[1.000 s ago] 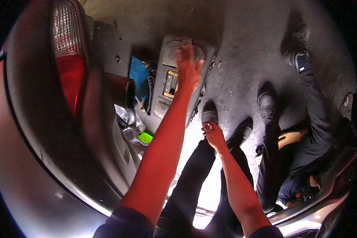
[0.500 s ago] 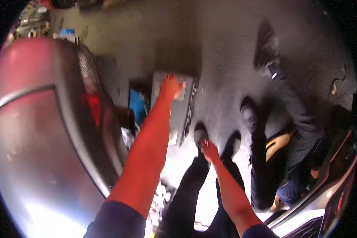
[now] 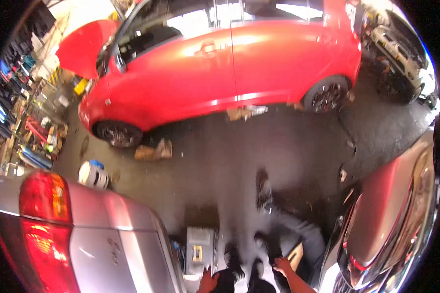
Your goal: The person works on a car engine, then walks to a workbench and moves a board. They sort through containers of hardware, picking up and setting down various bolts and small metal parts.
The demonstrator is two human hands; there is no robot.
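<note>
Well, the biggest thing from where I stand is the red car (image 3: 181, 85), side-on at twelve o'clock from the person working, well apart from them. The silver car (image 3: 100, 244) fills nine to ten o'clock, its rear lamps showing red and amber. A dark, glossy car (image 3: 393, 210) takes up two to three. At one o'clock another person's dark trouser leg (image 3: 300, 227) stretches out across the floor, ending in a dark shoe.

The grey toolbox (image 3: 208, 241) sits on the floor at eleven o'clock, just beside the silver car, its lid down. Farther off, at ten, stands a white bucket (image 3: 89, 174) with something blue at its top. A crumpled brown piece (image 3: 154, 151) lies at eleven, near the red car's front wheel. Close by at two is a tan slotted piece (image 3: 295, 253), partly hidden.

The left hand (image 3: 208, 282) is at the toolbox's near end; I can't tell whether it touches, or how its fingers are set. The right hand (image 3: 281, 266) is over dark clothing, near the tan slotted piece, its grip too blurred to tell. Smallest is the toolbox's yellow-framed handle (image 3: 197, 247).
</note>
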